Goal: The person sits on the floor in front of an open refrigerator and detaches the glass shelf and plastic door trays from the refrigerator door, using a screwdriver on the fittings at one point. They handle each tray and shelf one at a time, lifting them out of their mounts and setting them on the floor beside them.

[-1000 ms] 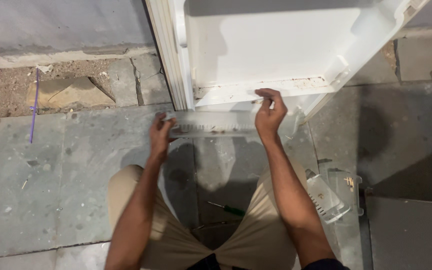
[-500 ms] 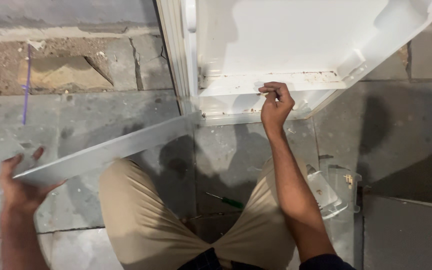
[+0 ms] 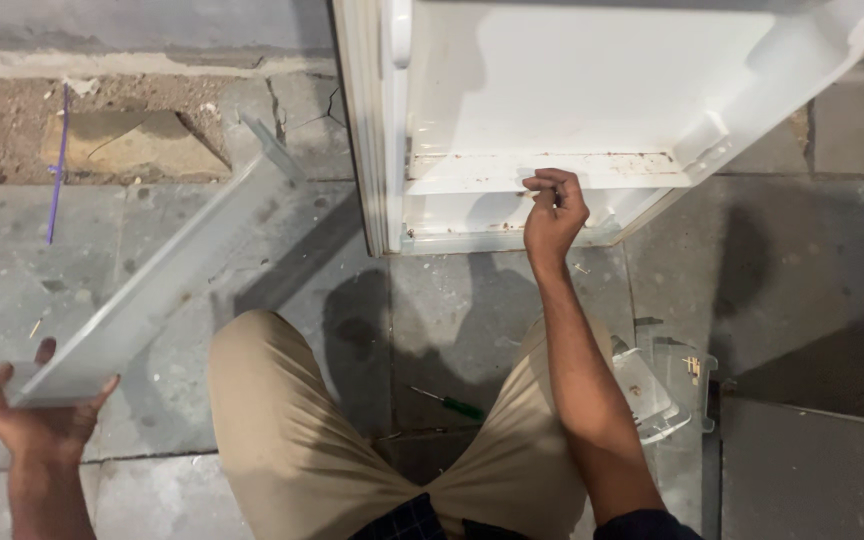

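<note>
Left hand (image 3: 37, 415) down at eight o'clock, fingers and thumb wrapped around the near end of a long clear plastic shelf rail (image 3: 157, 280). The rail runs up and away toward eleven o'clock, tilted, its far tip hanging above the stone floor (image 3: 472, 310) near the edge of the white fridge door (image 3: 572, 100).

Right hand (image 3: 552, 205) up at one o'clock, fingers curled in and pressed together at the tips against the lower ledge inside that door. Something small and dark seems to sit between the fingertips, but it's too small to tell what. The ledge shows rusty specks along its edge.

The person is crouched, knees in tan trousers (image 3: 292, 430) spread wide at six o'clock. On the floor between the knees lies a green-handled screwdriver (image 3: 449, 403), well clear of both hands. At four o'clock, just beside the right forearm, sits a clear plastic bin (image 3: 677, 385) with a few small bits inside it. At ten o'clock, a patch of bare dirt with a tan stone slab (image 3: 127, 145) and a thin purple stick (image 3: 57, 165).
</note>
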Motion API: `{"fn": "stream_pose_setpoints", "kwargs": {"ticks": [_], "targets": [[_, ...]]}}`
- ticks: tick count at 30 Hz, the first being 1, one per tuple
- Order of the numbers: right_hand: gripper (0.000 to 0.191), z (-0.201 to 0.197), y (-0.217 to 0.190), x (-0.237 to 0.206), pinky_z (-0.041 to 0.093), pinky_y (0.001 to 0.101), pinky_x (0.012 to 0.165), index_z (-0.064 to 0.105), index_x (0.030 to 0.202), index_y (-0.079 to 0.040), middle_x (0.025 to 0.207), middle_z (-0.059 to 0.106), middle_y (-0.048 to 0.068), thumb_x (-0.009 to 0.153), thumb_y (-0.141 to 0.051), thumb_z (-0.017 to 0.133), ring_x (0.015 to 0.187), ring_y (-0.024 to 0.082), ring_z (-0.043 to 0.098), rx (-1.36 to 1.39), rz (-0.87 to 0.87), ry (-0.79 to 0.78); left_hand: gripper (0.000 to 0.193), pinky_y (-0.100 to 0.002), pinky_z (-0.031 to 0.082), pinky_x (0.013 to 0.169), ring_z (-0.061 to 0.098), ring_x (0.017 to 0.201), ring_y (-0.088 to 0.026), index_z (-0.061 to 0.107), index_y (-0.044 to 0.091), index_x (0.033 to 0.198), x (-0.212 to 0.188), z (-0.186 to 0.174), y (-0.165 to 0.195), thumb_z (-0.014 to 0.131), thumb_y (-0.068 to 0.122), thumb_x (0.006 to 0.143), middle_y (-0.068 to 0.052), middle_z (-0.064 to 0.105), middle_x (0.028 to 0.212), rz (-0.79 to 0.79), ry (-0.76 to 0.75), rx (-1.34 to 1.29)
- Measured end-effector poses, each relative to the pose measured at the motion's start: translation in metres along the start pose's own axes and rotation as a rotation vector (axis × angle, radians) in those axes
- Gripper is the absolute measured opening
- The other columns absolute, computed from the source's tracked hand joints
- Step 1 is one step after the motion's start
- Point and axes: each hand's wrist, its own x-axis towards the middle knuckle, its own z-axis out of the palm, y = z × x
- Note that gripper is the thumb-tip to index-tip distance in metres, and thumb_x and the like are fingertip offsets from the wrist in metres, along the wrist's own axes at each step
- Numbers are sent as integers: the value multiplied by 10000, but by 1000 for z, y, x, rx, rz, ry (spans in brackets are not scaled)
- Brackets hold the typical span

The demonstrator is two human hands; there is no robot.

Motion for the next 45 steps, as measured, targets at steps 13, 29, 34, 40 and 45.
{"fn": "stream_pose_setpoints", "kwargs": {"ticks": [13,29,34,40,45], "targets": [[214,-21,10,0,502,254,677,679,1037,-15,908,778,84,956,111,525,791,111,685,-13,21,66,852,-672,469,1107,568,1171,-468,458,88,1559,-38,22,-165,725,394,810,-217,568,1210,-326,103,1097],[300,-57,24,19,568,299,776,691,1129,-27,1066,750,113,921,117,531,996,205,729,-164,-83,210,537,-547,355,1267,494,1368,-453,561,-44,1428,-48,161,-118,743,155,964,-261,572,1410,807,340,1139],[440,-89,33,40,531,368,866,620,1321,2,1564,442,182,897,99,557,1374,352,496,-441,-99,274,464,-406,610,768,675,1106,-315,608,66,1310,-108,329,-67,731,154,871,-151,648,1313,633,-313,820],[528,-114,36,63,415,478,1184,499,1456,31,1722,184,190,936,78,583,1529,411,344,-632,-238,261,578,-447,604,674,726,899,-331,581,55,1400,-140,475,-69,708,210,858,-183,359,1625,1050,-585,1138],[498,-118,41,61,345,552,1196,526,1387,22,1695,136,259,908,16,662,1472,490,329,-730,-237,181,671,-431,595,558,730,890,-359,495,58,1472,-131,475,-89,708,273,873,-185,262,1665,1119,-450,1140]]}}
